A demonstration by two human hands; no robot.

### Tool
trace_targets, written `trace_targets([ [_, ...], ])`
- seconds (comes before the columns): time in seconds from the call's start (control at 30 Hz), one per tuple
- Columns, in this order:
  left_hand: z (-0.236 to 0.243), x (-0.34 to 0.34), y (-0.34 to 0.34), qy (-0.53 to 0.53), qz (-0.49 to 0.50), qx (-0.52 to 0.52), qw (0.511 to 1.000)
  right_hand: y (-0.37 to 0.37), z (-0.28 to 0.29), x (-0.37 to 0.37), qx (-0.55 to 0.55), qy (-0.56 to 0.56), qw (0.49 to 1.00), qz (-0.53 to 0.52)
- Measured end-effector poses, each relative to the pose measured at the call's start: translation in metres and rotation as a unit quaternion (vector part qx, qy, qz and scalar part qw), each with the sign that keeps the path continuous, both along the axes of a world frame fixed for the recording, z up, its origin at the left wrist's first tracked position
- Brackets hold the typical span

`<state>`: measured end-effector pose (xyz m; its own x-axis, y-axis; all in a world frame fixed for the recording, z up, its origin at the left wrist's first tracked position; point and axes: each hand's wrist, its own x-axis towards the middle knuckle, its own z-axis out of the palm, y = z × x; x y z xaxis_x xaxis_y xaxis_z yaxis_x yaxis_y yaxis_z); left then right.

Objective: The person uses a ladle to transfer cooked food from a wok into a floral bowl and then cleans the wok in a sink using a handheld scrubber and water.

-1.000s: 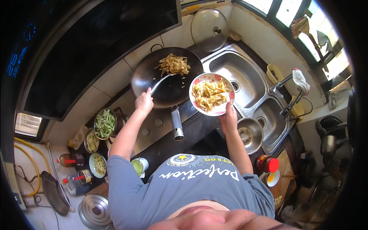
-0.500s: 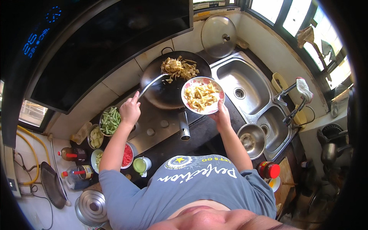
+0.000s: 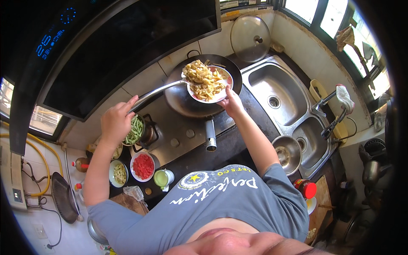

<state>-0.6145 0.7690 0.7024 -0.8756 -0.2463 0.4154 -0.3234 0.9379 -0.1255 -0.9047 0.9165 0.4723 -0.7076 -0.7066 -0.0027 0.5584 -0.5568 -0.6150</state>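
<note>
My left hand (image 3: 117, 119) is closed on the long handle of a metal spatula (image 3: 157, 90), its head loaded with light-brown cooked pieces (image 3: 197, 73) over a patterned plate (image 3: 225, 76). My right hand (image 3: 230, 101) grips that plate by its near right rim, with more pieces lying on it. The plate is held over the dark wok (image 3: 178, 104), hiding much of its inside; a few pieces show behind it.
A pot of green beans (image 3: 135, 131), bowls of red pieces (image 3: 143, 165) and chopped pale food (image 3: 120, 173) stand at left. At right are a double sink (image 3: 280, 93), a steel basin (image 3: 287, 157), a red-lidded jar (image 3: 309, 190) and a leaning lid (image 3: 250, 38).
The spatula has lifted pieces from the wok to over the plate. My left hand has pulled leftward and down. The plate has moved up and left, further over the wok.
</note>
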Motion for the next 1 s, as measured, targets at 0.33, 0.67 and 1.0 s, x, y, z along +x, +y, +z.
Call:
trace_targets([
  [0.33,0.072,-0.065,0.013,-0.110,-0.120,-0.166,0.973,-0.007,-0.003,0.005,0.001,0.022,1.000,0.017],
  [0.67,0.118,-0.102,0.074,-0.081,-0.196,-0.352,0.912,0.012,-0.013,-0.002,0.008,0.004,1.000,-0.013],
  [1.0,0.090,-0.087,0.103,-0.058,-0.183,-0.475,0.859,0.027,-0.013,-0.006,0.000,0.003,1.000,-0.008],
])
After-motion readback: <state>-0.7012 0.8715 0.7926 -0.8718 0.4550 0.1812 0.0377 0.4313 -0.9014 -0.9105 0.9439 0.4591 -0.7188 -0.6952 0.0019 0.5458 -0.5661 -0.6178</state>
